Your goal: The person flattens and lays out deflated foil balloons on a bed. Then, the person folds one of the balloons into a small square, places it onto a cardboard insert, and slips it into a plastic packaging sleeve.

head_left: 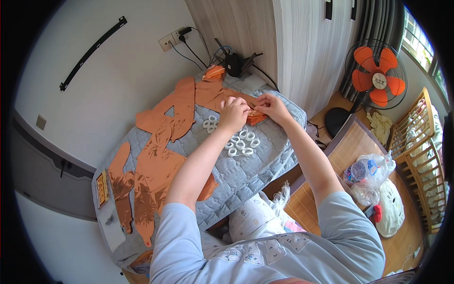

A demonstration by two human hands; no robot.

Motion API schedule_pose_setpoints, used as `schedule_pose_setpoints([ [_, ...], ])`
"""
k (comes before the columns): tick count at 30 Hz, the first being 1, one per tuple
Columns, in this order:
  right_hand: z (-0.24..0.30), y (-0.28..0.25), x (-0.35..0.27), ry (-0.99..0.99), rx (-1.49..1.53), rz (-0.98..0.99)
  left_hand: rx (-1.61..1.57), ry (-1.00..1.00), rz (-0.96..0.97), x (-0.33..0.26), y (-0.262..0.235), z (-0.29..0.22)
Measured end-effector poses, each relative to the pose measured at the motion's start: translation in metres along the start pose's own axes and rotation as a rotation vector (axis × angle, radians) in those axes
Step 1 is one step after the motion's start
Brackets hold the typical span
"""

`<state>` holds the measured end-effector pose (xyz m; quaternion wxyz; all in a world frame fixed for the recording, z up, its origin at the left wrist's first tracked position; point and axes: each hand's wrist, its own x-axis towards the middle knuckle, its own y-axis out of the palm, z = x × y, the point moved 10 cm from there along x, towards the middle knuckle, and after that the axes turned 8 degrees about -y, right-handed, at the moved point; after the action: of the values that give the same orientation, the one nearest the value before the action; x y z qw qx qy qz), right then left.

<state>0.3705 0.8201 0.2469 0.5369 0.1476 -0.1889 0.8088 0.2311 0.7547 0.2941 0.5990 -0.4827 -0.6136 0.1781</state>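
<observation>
Both hands meet over the far right part of a grey quilted pad. My left hand (234, 115) has its fingers closed at the edge of a folded orange foil piece (256, 117). My right hand (274, 109) pinches the same piece from the other side, thumb and forefinger together. Left of them, flat copper-orange foil balloons (161, 118) are spread across the quilted pad (236, 189), some overlapping. Several small white rings (241, 144) lie in a loose cluster just below my hands, partly behind my left forearm. The fingertips hide part of the folded piece.
A black router (233, 65) with cables stands behind the foil. An orange-bladed fan (379, 80) is at the far right, near a wooden crib (416, 142). A plastic bag (373, 173) and a white plush cushion (390, 208) lie right of me. Cabinets (312, 52) border the far side.
</observation>
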Motion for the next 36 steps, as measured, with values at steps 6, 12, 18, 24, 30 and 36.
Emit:
schedule_pose_setpoints([
  [6, 0.000, 0.000, -0.001, 0.041, 0.074, -0.051, 0.034, 0.003, -0.001, 0.001, -0.002, -0.001],
  [12, 0.016, 0.020, 0.001, -0.151, -0.300, 0.174, -0.060, -0.189, -0.057, 0.000, -0.009, 0.016],
  [18, 0.020, 0.016, 0.048, -0.039, -0.652, 0.208, 0.026, -0.158, -0.175, 0.002, -0.030, 0.013],
  [24, 0.060, 0.010, 0.132, -0.071, -0.856, 0.113, 0.357, -0.500, 0.447, 0.022, 0.006, 0.081],
  [30, 0.152, -0.031, 0.180, -0.223, -0.802, -0.185, 0.303, -0.626, 0.477, 0.006, 0.027, 0.127],
  [36, 0.263, -0.110, 0.192, -0.394, -0.796, -0.468, 0.181, -0.610, 0.546, 0.015, 0.034, 0.124],
])
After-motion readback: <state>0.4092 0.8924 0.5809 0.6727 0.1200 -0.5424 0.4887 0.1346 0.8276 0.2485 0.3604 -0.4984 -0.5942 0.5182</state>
